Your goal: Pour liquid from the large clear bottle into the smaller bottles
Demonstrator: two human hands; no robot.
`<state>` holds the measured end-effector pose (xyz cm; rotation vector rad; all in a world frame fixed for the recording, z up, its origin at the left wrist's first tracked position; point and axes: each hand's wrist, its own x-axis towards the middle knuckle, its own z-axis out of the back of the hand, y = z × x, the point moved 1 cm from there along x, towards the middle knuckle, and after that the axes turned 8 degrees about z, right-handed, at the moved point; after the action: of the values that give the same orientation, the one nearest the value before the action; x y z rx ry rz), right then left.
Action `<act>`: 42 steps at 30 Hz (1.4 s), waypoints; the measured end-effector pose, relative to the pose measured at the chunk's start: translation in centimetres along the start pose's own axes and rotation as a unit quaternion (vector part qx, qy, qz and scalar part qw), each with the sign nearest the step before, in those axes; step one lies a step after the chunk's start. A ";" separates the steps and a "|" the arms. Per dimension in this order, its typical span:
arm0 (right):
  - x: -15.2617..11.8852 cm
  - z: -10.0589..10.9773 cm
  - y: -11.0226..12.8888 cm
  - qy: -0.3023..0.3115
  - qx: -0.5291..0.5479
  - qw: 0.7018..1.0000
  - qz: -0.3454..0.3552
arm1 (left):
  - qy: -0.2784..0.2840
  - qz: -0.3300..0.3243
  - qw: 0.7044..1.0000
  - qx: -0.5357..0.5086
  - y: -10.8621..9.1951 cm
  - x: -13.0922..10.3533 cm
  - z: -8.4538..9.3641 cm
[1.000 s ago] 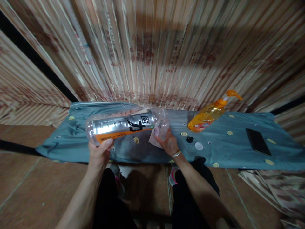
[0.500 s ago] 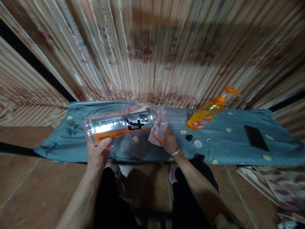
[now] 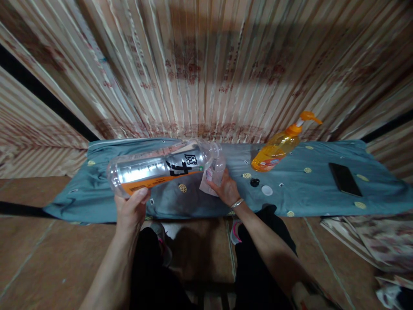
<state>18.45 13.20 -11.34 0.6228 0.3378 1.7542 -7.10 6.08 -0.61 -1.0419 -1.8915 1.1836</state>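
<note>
My left hand [image 3: 131, 207] is closed around the base end of a large clear plastic bottle [image 3: 158, 165] with a silver and orange label. The bottle lies nearly level in the air, its neck pointing right. In my right hand [image 3: 227, 189] is a smaller clear plastic bottle [image 3: 219, 167] with a pale, partly visible label. Its top is close against the large bottle's mouth; whether they touch I cannot tell. A black cap [image 3: 254, 182] and a white disc [image 3: 266, 190] lie on the cloth right of my right hand.
A pump bottle [image 3: 272, 150] of orange liquid stands on the blue-green cloth [image 3: 300, 185] covering the bench. Farther right lies a dark phone [image 3: 344, 178]. A pleated curtain [image 3: 206, 64] hangs behind. Black bars [image 3: 45, 94] slope at both sides.
The view has shifted slightly, so the bench items appear a little farther left. Both hands keep the same hold on the two bottles.
</note>
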 end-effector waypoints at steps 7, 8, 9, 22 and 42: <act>0.0 -0.2 -0.1 0.000 -0.017 1.000 -0.002 | -0.007 0.001 1.000 -0.012 0.1 0.1 0.1; 0.0 -0.3 -0.1 0.000 -0.019 1.000 -0.002 | -0.006 0.000 1.000 -0.014 0.2 0.1 0.1; 0.0 -0.4 -0.1 0.000 -0.020 1.000 -0.003 | -0.005 0.001 1.000 -0.016 0.2 0.1 0.2; 0.0 -0.8 -0.7 -0.022 -0.037 0.999 0.022 | -0.009 0.004 1.000 -0.028 0.6 0.3 0.4; 0.0 -1.0 -0.6 -0.023 -0.052 0.998 0.014 | 0.002 0.014 0.999 -0.050 0.7 0.3 0.6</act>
<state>18.31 13.44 -12.48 0.5960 0.2051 1.7695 -7.53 6.30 -1.49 -1.1281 -1.9554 1.1105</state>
